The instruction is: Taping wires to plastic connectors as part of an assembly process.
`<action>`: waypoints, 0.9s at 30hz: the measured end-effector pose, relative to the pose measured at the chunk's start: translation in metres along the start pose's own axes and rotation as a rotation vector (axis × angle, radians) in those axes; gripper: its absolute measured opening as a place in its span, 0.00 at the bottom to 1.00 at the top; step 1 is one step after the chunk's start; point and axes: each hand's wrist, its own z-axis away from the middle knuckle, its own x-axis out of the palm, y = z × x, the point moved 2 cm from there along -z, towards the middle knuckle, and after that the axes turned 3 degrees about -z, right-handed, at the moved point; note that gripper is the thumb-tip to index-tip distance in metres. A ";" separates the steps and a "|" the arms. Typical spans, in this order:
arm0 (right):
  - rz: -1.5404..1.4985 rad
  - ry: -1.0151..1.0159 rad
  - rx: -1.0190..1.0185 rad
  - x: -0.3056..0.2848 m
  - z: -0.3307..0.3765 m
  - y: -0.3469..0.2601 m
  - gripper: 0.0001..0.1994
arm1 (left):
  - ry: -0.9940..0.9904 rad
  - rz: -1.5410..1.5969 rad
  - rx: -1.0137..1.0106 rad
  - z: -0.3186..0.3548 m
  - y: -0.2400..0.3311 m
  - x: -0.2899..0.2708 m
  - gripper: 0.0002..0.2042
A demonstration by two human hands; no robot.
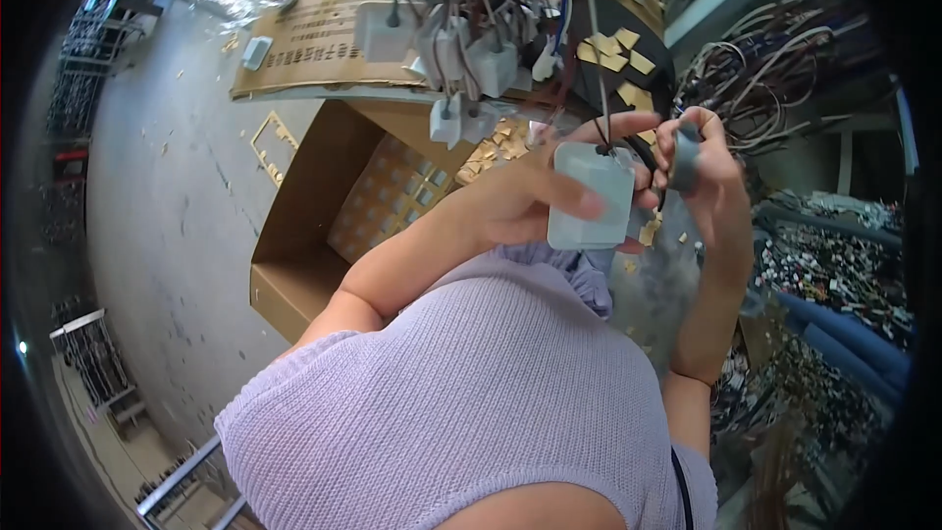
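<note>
a ribbed lavender knit top [461,373] is filling the lower middle; a brown cardboard box [302,198] is gaping at centre left. right of centre, the left hand [515,198] is pinching a smooth, pale, round-cornered case [601,175], long axis running near upright; just to its right, the right hand [714,159] is curling round a grey ring [684,159].

Block [613,185] left of roll [684,161]; carton [302,198] farther left; cables [770,51] farther right; cardboard sheet [312,29] behind carton.

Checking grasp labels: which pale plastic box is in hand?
The pale plastic box nearest the wearer's chest, gripped in the left hand; neither hand holds the other boxes, clustered beyond it.
</note>
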 end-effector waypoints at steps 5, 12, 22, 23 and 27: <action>0.259 -0.121 -0.056 -0.004 0.013 -0.008 0.27 | 0.262 -0.209 0.039 -0.008 -0.007 -0.007 0.31; 0.194 0.114 -0.315 -0.037 0.007 -0.026 0.27 | -1.194 0.222 0.132 -0.012 -0.004 -0.010 0.23; 0.359 0.079 -0.388 -0.037 0.024 -0.026 0.28 | 0.178 -0.814 0.139 -0.038 -0.013 -0.007 0.26; 0.382 0.061 -0.390 -0.026 0.024 -0.029 0.29 | 0.214 -0.894 0.188 -0.036 -0.015 -0.006 0.27; 0.576 -0.005 -0.385 -0.004 0.028 -0.032 0.30 | 0.249 -1.193 0.306 -0.029 -0.015 -0.002 0.28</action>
